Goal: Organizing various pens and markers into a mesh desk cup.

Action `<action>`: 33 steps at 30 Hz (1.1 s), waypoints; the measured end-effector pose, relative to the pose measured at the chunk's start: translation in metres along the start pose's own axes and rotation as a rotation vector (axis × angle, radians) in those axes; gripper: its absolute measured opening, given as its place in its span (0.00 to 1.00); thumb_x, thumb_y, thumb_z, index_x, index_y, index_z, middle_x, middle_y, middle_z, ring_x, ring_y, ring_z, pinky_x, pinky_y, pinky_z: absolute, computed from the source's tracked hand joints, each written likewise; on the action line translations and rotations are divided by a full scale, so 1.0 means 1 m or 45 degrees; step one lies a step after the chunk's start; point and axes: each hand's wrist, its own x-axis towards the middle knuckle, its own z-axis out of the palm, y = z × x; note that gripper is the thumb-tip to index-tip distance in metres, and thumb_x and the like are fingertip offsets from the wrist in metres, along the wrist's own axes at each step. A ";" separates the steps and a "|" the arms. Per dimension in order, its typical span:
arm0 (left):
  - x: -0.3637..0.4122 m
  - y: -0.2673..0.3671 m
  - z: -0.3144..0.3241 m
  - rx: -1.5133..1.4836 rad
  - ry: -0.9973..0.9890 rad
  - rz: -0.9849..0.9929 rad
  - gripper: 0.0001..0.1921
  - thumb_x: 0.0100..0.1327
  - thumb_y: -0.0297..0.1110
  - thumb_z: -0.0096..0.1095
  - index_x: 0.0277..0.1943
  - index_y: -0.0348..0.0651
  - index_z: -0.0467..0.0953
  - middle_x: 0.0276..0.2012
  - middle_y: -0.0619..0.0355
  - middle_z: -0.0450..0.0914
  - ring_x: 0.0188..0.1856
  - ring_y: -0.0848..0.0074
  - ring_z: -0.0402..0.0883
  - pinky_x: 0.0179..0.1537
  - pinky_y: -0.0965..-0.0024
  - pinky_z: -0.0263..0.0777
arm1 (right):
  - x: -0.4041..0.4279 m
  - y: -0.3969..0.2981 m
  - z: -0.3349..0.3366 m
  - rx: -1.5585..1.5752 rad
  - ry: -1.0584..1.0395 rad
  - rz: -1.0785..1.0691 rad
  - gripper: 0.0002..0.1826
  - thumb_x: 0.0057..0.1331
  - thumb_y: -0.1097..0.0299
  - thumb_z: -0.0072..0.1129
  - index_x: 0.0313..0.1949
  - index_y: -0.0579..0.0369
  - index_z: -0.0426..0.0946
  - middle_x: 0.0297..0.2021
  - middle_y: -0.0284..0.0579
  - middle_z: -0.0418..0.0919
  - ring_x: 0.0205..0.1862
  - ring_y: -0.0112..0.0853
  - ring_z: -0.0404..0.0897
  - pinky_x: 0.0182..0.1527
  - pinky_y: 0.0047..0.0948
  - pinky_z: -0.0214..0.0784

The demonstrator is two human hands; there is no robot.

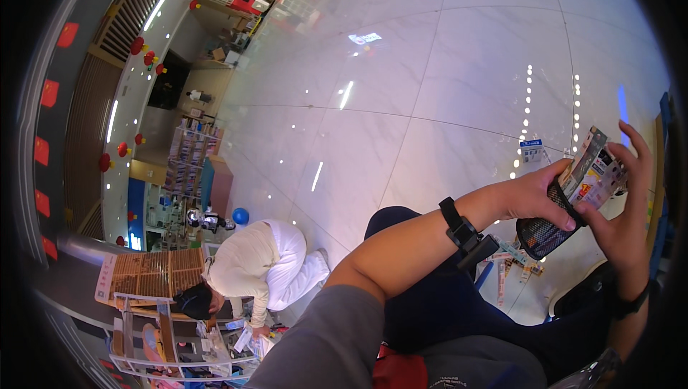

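My left hand [543, 195] grips a black mesh pen holder [545, 230] at its rim, with the thumb across the side. The holder is tilted, its mouth towards the upper right. Several flat printed packages [594, 174] stick out of it; their lower ends are hidden by the mesh. Around them from the right curls my right hand [626, 211], its thumb by the holder's rim and its fingers at the packages' far edge. One finger stands raised. Both wrists wear dark bands, and a black device sits on the left one.
On the glossy tiled floor are a blue and white box [531, 151] and a scatter of packages [510, 260]. A person [252, 265] crouches at a white-framed shelf [183, 367] of goods. Near them are a blue ball [240, 216] and a display rack [188, 155].
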 end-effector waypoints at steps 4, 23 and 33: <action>-0.002 0.006 0.009 0.005 -0.047 0.007 0.51 0.53 0.26 0.85 0.77 0.40 0.59 0.61 0.54 0.80 0.63 0.70 0.80 0.66 0.62 0.74 | 0.001 0.007 -0.011 -0.037 0.120 0.030 0.42 0.57 0.65 0.73 0.71 0.53 0.67 0.77 0.56 0.62 0.78 0.54 0.63 0.77 0.54 0.57; -0.043 0.014 0.036 0.012 0.200 -0.152 0.54 0.50 0.28 0.84 0.79 0.36 0.57 0.68 0.50 0.76 0.70 0.64 0.76 0.73 0.58 0.67 | -0.012 -0.009 -0.015 -0.014 0.146 -0.117 0.53 0.50 0.50 0.85 0.73 0.52 0.67 0.69 0.51 0.70 0.72 0.49 0.67 0.74 0.45 0.56; -0.055 0.006 0.041 0.065 0.346 -0.022 0.54 0.42 0.52 0.85 0.71 0.32 0.69 0.61 0.39 0.82 0.62 0.53 0.84 0.66 0.55 0.78 | -0.011 0.002 -0.016 0.153 0.254 -0.163 0.39 0.68 0.57 0.70 0.74 0.53 0.64 0.68 0.53 0.70 0.70 0.47 0.68 0.74 0.43 0.56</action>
